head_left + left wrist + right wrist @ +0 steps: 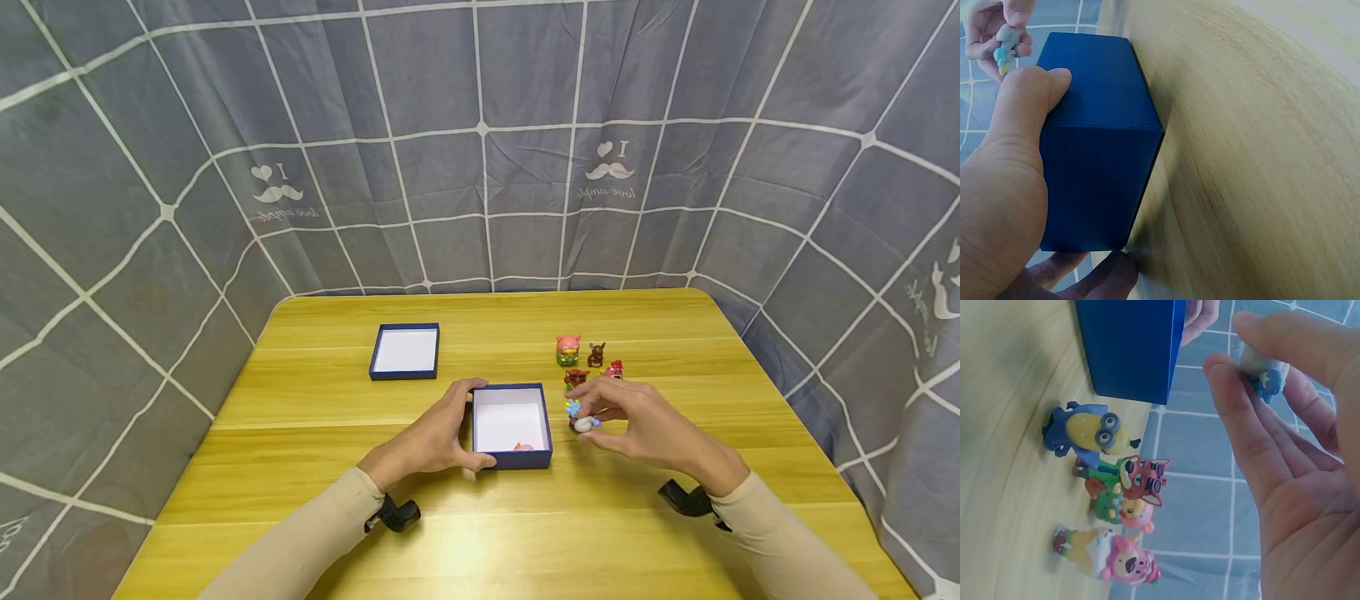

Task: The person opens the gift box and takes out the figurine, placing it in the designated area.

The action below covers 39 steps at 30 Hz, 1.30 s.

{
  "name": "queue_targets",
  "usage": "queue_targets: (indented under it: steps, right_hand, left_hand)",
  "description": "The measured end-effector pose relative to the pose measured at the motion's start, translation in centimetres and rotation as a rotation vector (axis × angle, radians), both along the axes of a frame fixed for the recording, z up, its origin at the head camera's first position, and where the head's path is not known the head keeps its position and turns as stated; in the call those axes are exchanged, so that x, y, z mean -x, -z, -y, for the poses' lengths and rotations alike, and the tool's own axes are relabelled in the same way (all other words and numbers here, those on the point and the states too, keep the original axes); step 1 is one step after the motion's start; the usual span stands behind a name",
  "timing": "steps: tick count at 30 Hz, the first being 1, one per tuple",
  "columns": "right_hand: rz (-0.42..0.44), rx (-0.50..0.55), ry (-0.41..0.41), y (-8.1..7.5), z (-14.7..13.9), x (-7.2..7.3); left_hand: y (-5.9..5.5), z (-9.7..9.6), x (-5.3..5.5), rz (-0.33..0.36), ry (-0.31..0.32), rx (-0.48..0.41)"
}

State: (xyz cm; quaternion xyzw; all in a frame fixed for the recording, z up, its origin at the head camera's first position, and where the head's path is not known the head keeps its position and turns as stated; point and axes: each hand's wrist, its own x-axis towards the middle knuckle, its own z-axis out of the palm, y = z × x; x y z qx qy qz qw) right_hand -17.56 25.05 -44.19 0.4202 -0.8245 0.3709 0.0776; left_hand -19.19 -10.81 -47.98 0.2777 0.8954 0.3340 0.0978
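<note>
My left hand (442,433) grips the left side of a blue box (517,460) with a white inside, thumb on the front wall and fingers at the back. The box rests on the table, and a small pinkish-orange figure (522,447) shows inside against its front wall. Just right of the box, my right hand (645,421) pinches a small grey-and-blue toy figure (583,424) between thumb and fingers, above the tabletop. Its yellow tip shows in the left wrist view, where its grey body (1007,36) is uppermost. The face of this figure cannot be made out.
Beyond the right hand stand a pink-headed figure (567,350), a brown figure (596,355), a red-topped figure (616,369) and a fox figure (576,377). A minion figure (1088,431) appears in the right wrist view. The blue-rimmed lid (405,375) lies back left.
</note>
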Motion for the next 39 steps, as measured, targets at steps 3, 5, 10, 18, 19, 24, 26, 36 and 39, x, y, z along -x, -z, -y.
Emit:
queue_targets:
  steps: [3,5,10,18,19,24,26,36,39]
  right_hand:
    - [-0.013,-0.001,0.004,0.1,-0.2,-0.1]
    - [-0.025,-0.01,0.012,0.1,-0.4,-0.1]
    - [-0.042,-0.014,0.021,0.1,-0.9,-0.2]
    - [-0.042,-0.013,0.026,0.3,-1.6,-0.2]
    - [-0.047,-0.015,0.028,0.3,-1.7,-0.2]
    - [-0.081,-0.01,0.02,0.7,-2.2,-0.1]
    - [-0.104,-0.012,0.018,0.8,-2.4,0.0]
    - [-0.17,-0.083,0.093,1.2,-3.7,-0.1]
    - [-0.176,-0.136,0.143,1.3,-4.1,-0.3]
  left_hand:
    - [0.0,0.0,0.0,0.005,-0.004,-0.001]
    - [0.0,0.0,0.0,0.007,-0.004,-0.001]
    - [0.0,0.0,-0.1,0.006,-0.005,-0.004]
    - [0.0,-0.1,-0.1,0.0,-0.002,-0.001]
    - [0.0,-0.1,-0.1,0.0,-0.002,0.0]
    - [-0.1,-0.1,-0.2,-0.001,-0.002,0.002]
    - [0.0,-0.1,-0.2,0.0,-0.003,0.0]
    - [0.0,-0.1,-0.2,0.01,-0.003,-0.008]
    - [0.0,-0.1,-0.2,0.012,-0.002,-0.009]
